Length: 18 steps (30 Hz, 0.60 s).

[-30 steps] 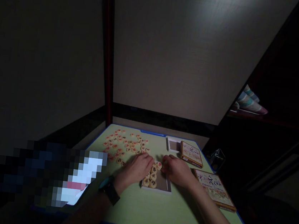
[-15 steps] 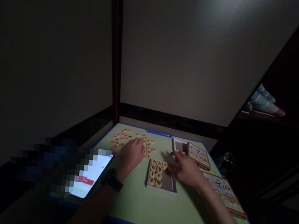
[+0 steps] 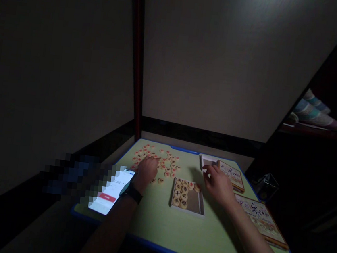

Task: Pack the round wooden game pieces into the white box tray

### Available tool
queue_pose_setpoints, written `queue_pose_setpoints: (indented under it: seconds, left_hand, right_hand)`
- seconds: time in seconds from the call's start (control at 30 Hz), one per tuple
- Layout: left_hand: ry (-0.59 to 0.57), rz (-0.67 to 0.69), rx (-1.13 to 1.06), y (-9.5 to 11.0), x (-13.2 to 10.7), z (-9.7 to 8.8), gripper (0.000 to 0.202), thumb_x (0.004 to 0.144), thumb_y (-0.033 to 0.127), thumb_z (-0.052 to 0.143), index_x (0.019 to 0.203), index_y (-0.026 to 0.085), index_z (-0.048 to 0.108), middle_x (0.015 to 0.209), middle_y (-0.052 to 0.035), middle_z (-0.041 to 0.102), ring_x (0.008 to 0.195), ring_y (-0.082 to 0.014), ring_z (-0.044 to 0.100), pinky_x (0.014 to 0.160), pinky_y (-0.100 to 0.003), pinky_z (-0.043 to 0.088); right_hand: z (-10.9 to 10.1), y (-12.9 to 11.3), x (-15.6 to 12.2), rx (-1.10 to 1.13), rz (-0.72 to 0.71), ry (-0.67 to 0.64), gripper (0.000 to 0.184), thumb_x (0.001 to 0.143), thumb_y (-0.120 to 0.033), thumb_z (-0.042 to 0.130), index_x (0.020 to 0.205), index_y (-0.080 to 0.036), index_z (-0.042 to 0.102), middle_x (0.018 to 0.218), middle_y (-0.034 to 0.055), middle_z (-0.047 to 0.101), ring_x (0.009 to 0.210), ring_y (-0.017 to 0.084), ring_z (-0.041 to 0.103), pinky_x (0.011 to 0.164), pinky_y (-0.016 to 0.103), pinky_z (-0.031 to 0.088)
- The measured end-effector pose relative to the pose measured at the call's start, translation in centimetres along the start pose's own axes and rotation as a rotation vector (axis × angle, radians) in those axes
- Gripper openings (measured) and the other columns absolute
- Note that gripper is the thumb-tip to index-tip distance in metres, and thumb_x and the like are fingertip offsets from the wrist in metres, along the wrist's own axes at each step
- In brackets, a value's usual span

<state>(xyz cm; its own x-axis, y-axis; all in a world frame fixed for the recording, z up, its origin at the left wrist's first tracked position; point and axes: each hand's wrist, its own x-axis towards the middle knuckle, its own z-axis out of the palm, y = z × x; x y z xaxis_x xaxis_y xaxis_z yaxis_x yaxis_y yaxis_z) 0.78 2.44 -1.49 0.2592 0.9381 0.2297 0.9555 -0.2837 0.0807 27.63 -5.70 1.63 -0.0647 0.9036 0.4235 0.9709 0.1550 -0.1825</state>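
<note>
Several round pale game pieces with red and black marks lie scattered on the far left of the green table. My left hand rests on their near edge, fingers curled down over them; what it grips is hidden. A shallow white box tray in the middle holds several pieces stacked in rows at its left side. My right hand hovers just right of the tray's far corner, fingers loosely apart, with nothing seen in it. A dark watch is on my left wrist.
A lit phone lies at the table's left edge. A second white tray sits at the back, with a printed box lid beside it and another lid at the right. A glass container stands beyond the right edge.
My left hand moved from the tray's edge out to the scattered pieces. My right hand lifted off the tray and drew back to the right. The view shifted.
</note>
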Motion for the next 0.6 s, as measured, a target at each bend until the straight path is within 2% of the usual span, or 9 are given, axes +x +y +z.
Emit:
queue_pose_setpoints:
  seconds: [0.1,0.23,0.4,0.5,0.6]
  left_hand:
    - [-0.014,-0.012,-0.003,0.1,0.0,-0.3,0.044,0.087,0.005,0.041,0.121,0.016,0.066,0.108,-0.0125,0.072,0.106,-0.0222,0.063,0.101,-0.033,0.043]
    - [-0.032,-0.075,-0.029,0.4,-0.1,-0.8,0.043,0.09,0.01,0.042,0.126,0.021,0.064,0.105,-0.0106,0.073,0.104,-0.0217,0.064,0.088,-0.03,0.049]
    - [0.006,-0.113,-0.06,0.4,0.0,-0.8,0.04,0.093,0.014,0.039,0.124,0.02,0.064,0.1,-0.0122,0.073,0.099,-0.0246,0.066,0.083,-0.034,0.051]
    - [0.055,-0.033,-0.124,0.5,0.1,-0.5,0.034,0.093,0.016,0.043,0.114,0.02,0.069,0.103,-0.0102,0.073,0.102,-0.0226,0.064,0.091,-0.033,0.047]
    - [0.113,0.162,-0.221,1.4,0.0,0.0,0.026,0.093,0.021,0.048,0.102,0.021,0.073,0.106,-0.0062,0.072,0.104,-0.0189,0.061,0.102,-0.032,0.041]
  right_hand:
    - [0.1,-0.2,0.0,-0.021,-0.011,-0.006,0.027,0.09,-0.017,0.044,0.11,-0.018,0.063,0.104,0.0085,0.065,0.083,0.021,0.06,0.069,0.03,0.038]
    - [0.0,-0.3,-0.1,-0.024,-0.012,0.001,0.027,0.09,-0.016,0.045,0.109,-0.019,0.064,0.103,0.0084,0.065,0.083,0.021,0.06,0.068,0.03,0.038]
    - [-0.1,-0.3,-0.1,-0.031,-0.015,-0.011,0.027,0.09,-0.017,0.046,0.109,-0.02,0.065,0.103,0.0082,0.064,0.083,0.021,0.06,0.067,0.029,0.038]
    - [0.1,-0.5,-0.2,-0.031,-0.026,-0.018,0.027,0.092,-0.018,0.044,0.11,-0.02,0.065,0.104,0.0081,0.064,0.082,0.02,0.06,0.066,0.029,0.037]
    - [0.4,-0.6,-0.3,-0.041,-0.027,-0.04,0.028,0.092,-0.02,0.044,0.11,-0.021,0.065,0.106,0.0082,0.064,0.081,0.019,0.06,0.064,0.028,0.037]
